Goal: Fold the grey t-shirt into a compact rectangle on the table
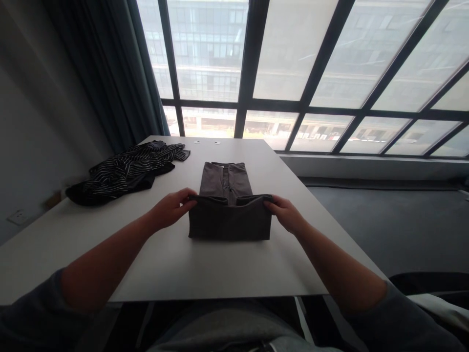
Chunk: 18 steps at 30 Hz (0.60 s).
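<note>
Your left hand (172, 208) pinches the left corner of a dark grey folded fabric garment (229, 205), fingers closed over its raised fold. Your right hand (286, 212) grips the right corner the same way. The garment lies in the middle of the white flat desk (176, 264), its near part doubled over and its far part stretched away from you. A black-and-white striped crumpled cloth (126, 171) sits well apart, near the desk's far left edge.
</note>
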Tool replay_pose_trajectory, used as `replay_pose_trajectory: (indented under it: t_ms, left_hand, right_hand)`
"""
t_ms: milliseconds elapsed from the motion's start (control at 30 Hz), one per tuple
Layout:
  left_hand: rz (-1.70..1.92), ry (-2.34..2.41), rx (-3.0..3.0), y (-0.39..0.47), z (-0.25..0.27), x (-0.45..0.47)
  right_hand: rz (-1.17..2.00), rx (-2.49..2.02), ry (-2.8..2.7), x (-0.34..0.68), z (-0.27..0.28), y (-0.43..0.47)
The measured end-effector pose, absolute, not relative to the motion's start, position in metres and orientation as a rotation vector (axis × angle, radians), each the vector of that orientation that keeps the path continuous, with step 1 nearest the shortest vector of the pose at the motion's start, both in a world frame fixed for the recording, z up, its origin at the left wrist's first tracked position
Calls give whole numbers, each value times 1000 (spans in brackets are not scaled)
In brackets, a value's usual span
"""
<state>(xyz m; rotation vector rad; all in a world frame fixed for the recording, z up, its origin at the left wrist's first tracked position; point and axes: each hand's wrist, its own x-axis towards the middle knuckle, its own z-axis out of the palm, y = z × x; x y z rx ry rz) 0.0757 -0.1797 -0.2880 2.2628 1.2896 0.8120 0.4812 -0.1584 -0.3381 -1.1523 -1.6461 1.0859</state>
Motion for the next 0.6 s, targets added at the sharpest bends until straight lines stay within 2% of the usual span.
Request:
replay_pose_trajectory:
  t_ms: [200, 400, 500, 600]
  left_hand:
    - [810, 1371, 2113, -109, -338, 79]
    - [749, 1518, 2039, -77, -394, 80]
    - [742, 1556, 2072, -79, -398, 84]
    - [713, 1602, 2098, -84, -387, 90]
  right_hand:
    - [1150, -1274, -1578, 477, -374, -103]
    - [912, -1485, -1703, 480, -406, -90]
    - [777, -1564, -1703, 479, -408, -92]
    - [798, -1573, -1760, 474, -403, -96]
